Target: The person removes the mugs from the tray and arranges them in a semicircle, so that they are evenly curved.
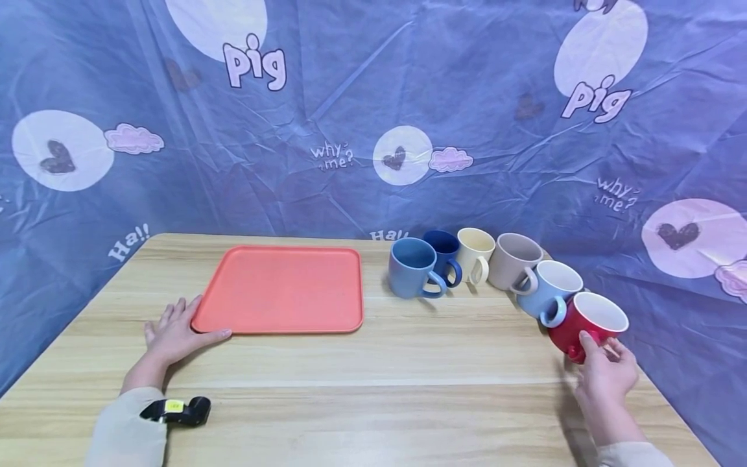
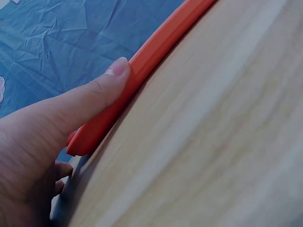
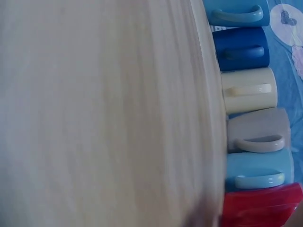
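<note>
My left hand (image 1: 174, 337) lies at the near left corner of a coral-red tray (image 1: 286, 288), its thumb along the front edge and its fingers spread by the left side. In the left wrist view the thumb touches the tray's rim (image 2: 163, 45). At the right, my right hand (image 1: 608, 376) pinches the handle of a red mug (image 1: 569, 329) with a white inside. That mug looks slightly tilted and stands close beside a light blue mug (image 1: 539, 292). The right wrist view shows only part of the red mug (image 3: 260, 208); the right hand is mostly out of it.
A row of mugs runs back and left from the red one: grey (image 1: 508, 263), cream (image 1: 471, 256), dark blue (image 1: 440, 250) and medium blue (image 1: 408, 272). The wooden table (image 1: 373, 402) ends at a blue printed cloth (image 1: 327, 117) behind.
</note>
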Available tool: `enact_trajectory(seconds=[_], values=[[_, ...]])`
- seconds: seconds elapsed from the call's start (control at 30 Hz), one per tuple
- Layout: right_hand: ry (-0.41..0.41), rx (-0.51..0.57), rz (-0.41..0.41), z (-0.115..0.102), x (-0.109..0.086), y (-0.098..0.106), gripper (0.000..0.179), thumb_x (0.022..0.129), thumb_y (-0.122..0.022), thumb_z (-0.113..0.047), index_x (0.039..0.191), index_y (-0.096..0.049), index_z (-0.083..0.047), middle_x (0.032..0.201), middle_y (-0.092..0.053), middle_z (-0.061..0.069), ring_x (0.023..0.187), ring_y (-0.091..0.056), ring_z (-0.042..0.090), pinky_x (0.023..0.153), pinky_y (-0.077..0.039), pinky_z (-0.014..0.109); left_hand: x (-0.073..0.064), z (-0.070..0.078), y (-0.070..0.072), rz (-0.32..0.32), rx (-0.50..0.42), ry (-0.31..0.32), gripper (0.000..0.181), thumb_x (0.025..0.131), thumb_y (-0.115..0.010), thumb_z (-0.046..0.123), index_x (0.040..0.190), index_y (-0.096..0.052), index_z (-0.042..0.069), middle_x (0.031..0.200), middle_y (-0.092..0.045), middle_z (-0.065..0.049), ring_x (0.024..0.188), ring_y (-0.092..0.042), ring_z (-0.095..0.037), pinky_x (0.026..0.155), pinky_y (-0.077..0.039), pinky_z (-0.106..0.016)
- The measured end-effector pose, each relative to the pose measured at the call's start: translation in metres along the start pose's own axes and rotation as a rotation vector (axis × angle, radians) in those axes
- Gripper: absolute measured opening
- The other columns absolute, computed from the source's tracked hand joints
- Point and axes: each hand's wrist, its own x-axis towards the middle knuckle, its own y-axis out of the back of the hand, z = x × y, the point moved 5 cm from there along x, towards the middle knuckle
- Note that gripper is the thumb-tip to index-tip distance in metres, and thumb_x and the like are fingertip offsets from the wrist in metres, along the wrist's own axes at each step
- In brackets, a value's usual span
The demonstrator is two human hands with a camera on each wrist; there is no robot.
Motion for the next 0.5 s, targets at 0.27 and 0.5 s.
enact_trajectory(seconds=[0.27,0.5], values=[[0.306,-0.493,-0.143,-0.068,-0.060,-0.029,0.063,0.085,-0.048,-0.032,0.137,-0.019,-0.009,0.135,-0.022,0.013,0.121,-0.021,0.021,0.100,-0.014,0.028,0.005,0.003,0.007,-0.081,-0.034,0.014,0.097,0.075,-0.051,0.059,0.136,-0.007,-0.004,0.131,-0.004,-0.038,0.116,-0.001,-0.055,0.080,0.004,-0.070],[0.767,-0.753,-0.449,-0.105,-0.096,-0.080,0.059,0.090,-0.039,-0.021,0.136,-0.012,0.002,0.139,-0.007,0.024,0.127,-0.001,0.032,0.101,0.000,0.040,0.017,0.045,0.036,-0.013,-0.058,-0.032,0.089,0.083,-0.037,0.057,0.134,-0.002,-0.007,0.133,0.000,-0.036,0.119,0.000,-0.051,0.083,0.002,-0.068]])
